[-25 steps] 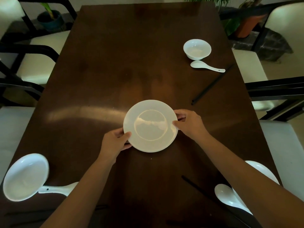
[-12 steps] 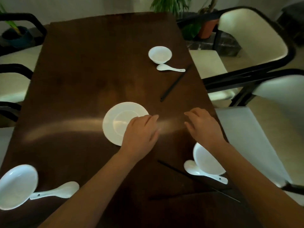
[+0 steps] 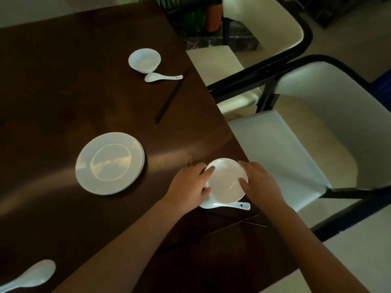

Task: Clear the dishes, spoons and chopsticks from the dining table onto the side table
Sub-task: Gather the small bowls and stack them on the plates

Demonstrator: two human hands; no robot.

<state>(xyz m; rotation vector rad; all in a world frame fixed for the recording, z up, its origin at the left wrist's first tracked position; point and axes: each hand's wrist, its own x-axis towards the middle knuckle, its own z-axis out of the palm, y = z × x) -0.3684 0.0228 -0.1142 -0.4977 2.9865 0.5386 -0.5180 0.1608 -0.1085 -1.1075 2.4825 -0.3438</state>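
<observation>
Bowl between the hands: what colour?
Plain white bowl, no pattern, seen in the head view.

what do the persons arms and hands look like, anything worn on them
Both forearms are bare right down to the frame edge, so no sleeves show. The left hand and right hand wear no gloves, and no rings, watch or bracelet are visible.

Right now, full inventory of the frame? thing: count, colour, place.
plate: 1, white, table middle-left
far bowl: 1, white, far side near the right edge
near bowl: 1, white, right edge, between both hands
spoons: 3, white; by the far bowl, under the near bowl, bottom-left corner
chopsticks: 2 pairs, dark; far, near
table: 1, dark brown
chairs: 2, cream and black, right
plants: top, count unclear
left hand, right hand: on the near bowl's rim
</observation>
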